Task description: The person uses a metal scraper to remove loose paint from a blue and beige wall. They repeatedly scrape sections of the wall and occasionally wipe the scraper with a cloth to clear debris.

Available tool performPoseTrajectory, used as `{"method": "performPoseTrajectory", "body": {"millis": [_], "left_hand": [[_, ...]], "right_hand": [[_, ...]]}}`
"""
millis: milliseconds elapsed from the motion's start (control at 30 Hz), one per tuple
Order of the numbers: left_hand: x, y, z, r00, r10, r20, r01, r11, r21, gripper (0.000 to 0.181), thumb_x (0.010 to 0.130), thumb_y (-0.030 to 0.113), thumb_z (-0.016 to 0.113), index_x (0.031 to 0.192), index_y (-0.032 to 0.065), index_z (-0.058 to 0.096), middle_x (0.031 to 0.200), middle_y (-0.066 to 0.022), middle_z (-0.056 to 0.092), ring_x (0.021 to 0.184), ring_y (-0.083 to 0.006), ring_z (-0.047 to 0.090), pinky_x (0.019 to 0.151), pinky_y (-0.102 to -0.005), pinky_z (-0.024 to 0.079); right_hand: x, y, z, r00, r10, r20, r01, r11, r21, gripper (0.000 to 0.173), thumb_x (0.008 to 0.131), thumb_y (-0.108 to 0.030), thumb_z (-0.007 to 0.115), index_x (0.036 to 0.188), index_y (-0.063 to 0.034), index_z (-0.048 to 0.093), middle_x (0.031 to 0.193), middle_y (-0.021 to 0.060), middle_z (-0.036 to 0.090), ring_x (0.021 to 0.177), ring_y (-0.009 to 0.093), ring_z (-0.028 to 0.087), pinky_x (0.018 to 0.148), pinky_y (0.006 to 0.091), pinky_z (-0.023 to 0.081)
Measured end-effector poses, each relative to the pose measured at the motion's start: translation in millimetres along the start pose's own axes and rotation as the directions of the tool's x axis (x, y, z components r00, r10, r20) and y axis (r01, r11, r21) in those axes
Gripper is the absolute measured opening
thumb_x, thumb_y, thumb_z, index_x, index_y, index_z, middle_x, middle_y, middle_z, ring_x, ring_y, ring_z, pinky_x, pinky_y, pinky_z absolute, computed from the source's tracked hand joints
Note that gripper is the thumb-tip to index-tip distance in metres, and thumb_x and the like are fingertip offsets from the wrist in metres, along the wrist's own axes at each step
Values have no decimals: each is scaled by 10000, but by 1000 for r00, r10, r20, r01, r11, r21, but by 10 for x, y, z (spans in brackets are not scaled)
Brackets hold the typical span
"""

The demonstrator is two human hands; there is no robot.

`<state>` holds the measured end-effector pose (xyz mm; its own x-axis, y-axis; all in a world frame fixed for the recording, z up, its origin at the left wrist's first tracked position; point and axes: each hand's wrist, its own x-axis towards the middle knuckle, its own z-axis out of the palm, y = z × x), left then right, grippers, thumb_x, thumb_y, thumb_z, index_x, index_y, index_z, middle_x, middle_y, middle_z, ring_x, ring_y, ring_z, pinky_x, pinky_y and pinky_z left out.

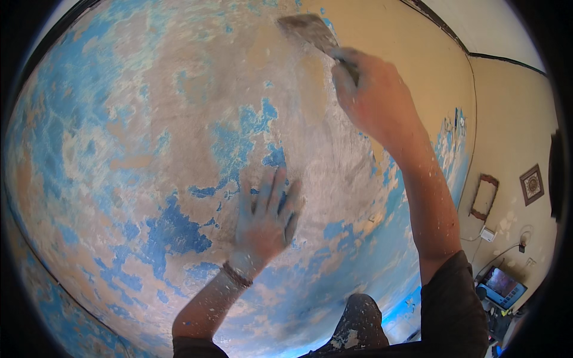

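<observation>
Before me stands a wall (179, 112) with patchy, flaking blue paint over bare greyish plaster. My right hand (374, 91) grips the handle of a broad putty knife (309, 30) high on the wall. The blade points up and left, beside the edge of a tan painted area (385, 31); whether it touches the wall is hard to tell. Lower and to the left, my left hand (264, 219) is spread against the wall, palm towards it, holding nothing. Pale dust coats its fingers, and a braided bracelet (236, 275) circles the wrist. Paint flecks dot both forearms.
A wall corner runs down the right side. Beyond it hang an empty frame (484, 197) and a square ornament (532, 184), with a white box (487, 233) and cables. A lit screen (500, 286) stands lower right. My paint-stained knee (360, 320) shows at the bottom.
</observation>
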<state>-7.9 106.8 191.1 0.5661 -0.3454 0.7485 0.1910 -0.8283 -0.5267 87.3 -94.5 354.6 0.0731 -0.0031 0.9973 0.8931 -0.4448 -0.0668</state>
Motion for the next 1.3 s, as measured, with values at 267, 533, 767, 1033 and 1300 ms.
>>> {"method": "performPoseTrajectory", "body": {"millis": [267, 533, 767, 1033, 1300], "left_hand": [[-925, 788, 446, 992, -17, 128, 44, 976, -214, 535, 952, 360, 497, 1445, 160, 447, 1488, -123, 414, 1383, -295, 373, 1109, -547, 275], [-1072, 1067, 525, 973, -221, 66, 230, 908, -351, 544, 909, 339, 579, 1416, 157, 497, 1474, -130, 443, 1371, -312, 395, 1112, -549, 256], [-1069, 1019, 504, 960, -252, 124, 280, 891, -357, 558, 915, 346, 573, 1436, 172, 475, 1511, -136, 394, 1399, -327, 353, 1137, -558, 195], [-961, 1077, 512, 953, -263, 152, 302, 876, -376, 568, 925, 373, 554, 1452, 185, 459, 1543, -145, 343, 1414, -330, 325, 1155, -557, 145], [-808, 1039, 489, 963, -244, 113, 269, 877, -397, 570, 919, 355, 557, 1434, 128, 465, 1507, -151, 394, 1409, -333, 334, 1144, -570, 180]], "right_hand": [[517, -12, -194, 995, 4, 104, 2, 998, -57, 303, 884, -196, 594, 1117, -22, 680, 959, 213, 697, 858, 353, 681, 821, 415, 523], [765, -24, -53, 997, -23, 73, 32, 991, -127, 306, 890, -184, 578, 1134, -37, 690, 986, 197, 706, 852, 321, 682, 820, 377, 529], [511, -126, -56, 995, 6, 99, 9, 988, -152, 312, 898, -195, 562, 1130, -32, 695, 990, 199, 707, 840, 319, 682, 822, 377, 534], [766, -17, -59, 983, -172, 70, 178, 980, -92, 297, 877, -189, 588, 1091, -14, 696, 931, 214, 705, 823, 335, 684, 809, 392, 532], [971, -171, -277, 970, -73, 234, 90, 994, -64, 310, 877, -217, 559, 1086, -32, 694, 993, 235, 683, 925, 366, 670, 822, 424, 525]]}}
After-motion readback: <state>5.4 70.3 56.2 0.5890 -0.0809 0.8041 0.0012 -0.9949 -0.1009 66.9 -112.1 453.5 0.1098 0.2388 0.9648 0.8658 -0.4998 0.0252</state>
